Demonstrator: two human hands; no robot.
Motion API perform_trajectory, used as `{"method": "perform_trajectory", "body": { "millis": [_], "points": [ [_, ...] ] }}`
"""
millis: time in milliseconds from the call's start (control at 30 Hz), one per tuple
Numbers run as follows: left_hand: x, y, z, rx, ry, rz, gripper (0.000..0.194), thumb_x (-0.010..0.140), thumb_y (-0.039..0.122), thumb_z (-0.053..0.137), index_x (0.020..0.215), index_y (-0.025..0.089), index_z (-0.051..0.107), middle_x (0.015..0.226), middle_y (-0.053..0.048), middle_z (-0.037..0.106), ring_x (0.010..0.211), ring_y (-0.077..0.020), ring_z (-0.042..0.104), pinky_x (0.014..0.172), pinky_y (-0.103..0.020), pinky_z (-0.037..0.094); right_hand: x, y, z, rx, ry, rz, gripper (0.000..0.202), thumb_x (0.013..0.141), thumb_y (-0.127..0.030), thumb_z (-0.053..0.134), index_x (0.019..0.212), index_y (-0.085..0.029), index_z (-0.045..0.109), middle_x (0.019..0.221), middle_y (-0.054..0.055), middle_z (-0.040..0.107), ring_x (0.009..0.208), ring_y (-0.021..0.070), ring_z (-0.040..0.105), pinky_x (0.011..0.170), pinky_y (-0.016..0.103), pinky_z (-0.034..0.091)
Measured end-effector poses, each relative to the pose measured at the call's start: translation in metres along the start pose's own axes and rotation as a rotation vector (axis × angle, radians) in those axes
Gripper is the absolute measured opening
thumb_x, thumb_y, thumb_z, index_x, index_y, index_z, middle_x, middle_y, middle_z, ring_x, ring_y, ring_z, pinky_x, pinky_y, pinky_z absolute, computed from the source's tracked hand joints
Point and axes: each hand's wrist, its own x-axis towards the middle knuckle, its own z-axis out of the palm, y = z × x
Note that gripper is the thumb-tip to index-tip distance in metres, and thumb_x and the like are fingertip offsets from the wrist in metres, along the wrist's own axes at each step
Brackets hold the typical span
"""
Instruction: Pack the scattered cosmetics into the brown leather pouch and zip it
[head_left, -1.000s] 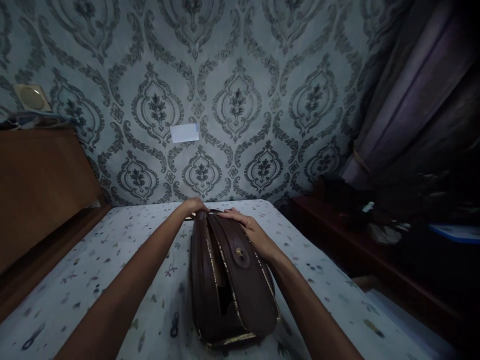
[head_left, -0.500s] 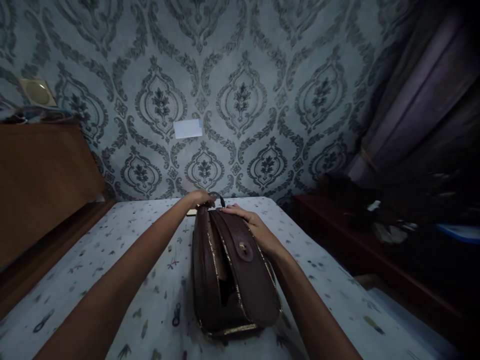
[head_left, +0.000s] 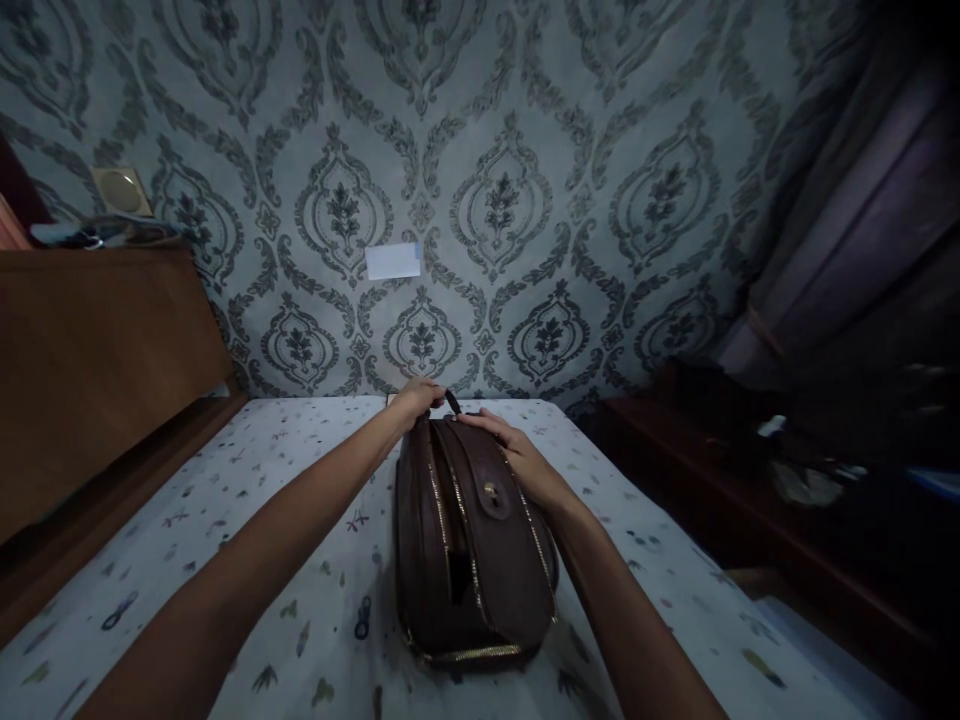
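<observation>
A dark brown leather-look backpack point(head_left: 517, 570) lies on the patterned sheet, its top end away from me. Gold-toothed zippers run along its edges, and one stands unzipped with a dark gap. A round-ended flap with a small gold clasp point(head_left: 491, 491) is on its front panel. At the far end my left hand point(head_left: 421, 397) is closed around the base of the dark carry handle point(head_left: 452, 401). My right hand point(head_left: 521, 455) rests along the bag's upper right side, fingers stretched flat toward the handle; its thumb is hidden.
The bed sheet point(head_left: 300, 560) reaches to the papered wall point(head_left: 465, 340), which bears a white card point(head_left: 393, 261) and a switch plate point(head_left: 120, 190). A wooden headboard-like panel point(head_left: 105, 370) stands left. On the right are a dark reddish ledge point(head_left: 750, 520) with clutter and a curtain point(head_left: 847, 240).
My view has swung slightly left, so everything sits further right. My left hand has closed more around the handle, and the bag's gap looks narrower. My right hand keeps its place on the bag.
</observation>
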Motion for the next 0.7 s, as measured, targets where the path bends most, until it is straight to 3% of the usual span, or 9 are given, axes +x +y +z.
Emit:
{"method": "perform_trajectory", "body": {
  "millis": [167,367,500,700],
  "points": [
    [0.0,-0.008,0.014,-0.052,0.132,0.086,0.036,0.095,0.037,0.061,0.125,0.017,0.059,0.124,-0.01,0.062,0.105,-0.0228,0.064,0.088,-0.044,0.056,0.0,0.003,0.002,0.001,0.025,-0.005,0.044,0.082,-0.045,0.064,0.122,-0.029,0.073,0.142,0.007,0.061,0.149,0.0281,0.03,0.122,0.05,0.02],
    [-0.004,-0.009,0.019,-0.032,0.194,0.176,0.035,0.095,0.037,0.061,0.123,0.016,0.06,0.123,-0.009,0.063,0.105,-0.0229,0.065,0.089,-0.044,0.056,0.001,0.004,0.004,0.007,0.033,-0.016,0.043,0.082,-0.046,0.065,0.121,-0.031,0.073,0.141,0.006,0.061,0.148,0.0283,0.033,0.122,0.05,0.02],
    [-0.004,-0.009,0.018,0.011,0.173,0.188,0.034,0.095,0.037,0.061,0.122,0.016,0.06,0.122,-0.009,0.064,0.104,-0.0226,0.065,0.088,-0.044,0.056,0.0,0.002,0.001,0.015,0.016,-0.001,0.042,0.082,-0.046,0.066,0.121,-0.031,0.073,0.142,0.006,0.06,0.149,0.0279,0.03,0.122,0.05,0.019],
    [-0.003,-0.006,0.008,0.066,0.055,0.195,0.032,0.094,0.035,0.063,0.119,0.015,0.062,0.118,-0.008,0.065,0.1,-0.0213,0.066,0.086,-0.042,0.057,-0.006,-0.006,-0.014,0.061,-0.099,0.061,0.055,0.084,-0.055,0.066,0.132,-0.028,0.066,0.157,0.009,0.042,0.151,0.0293,0.027,0.122,0.051,0.016]
  ]
}}
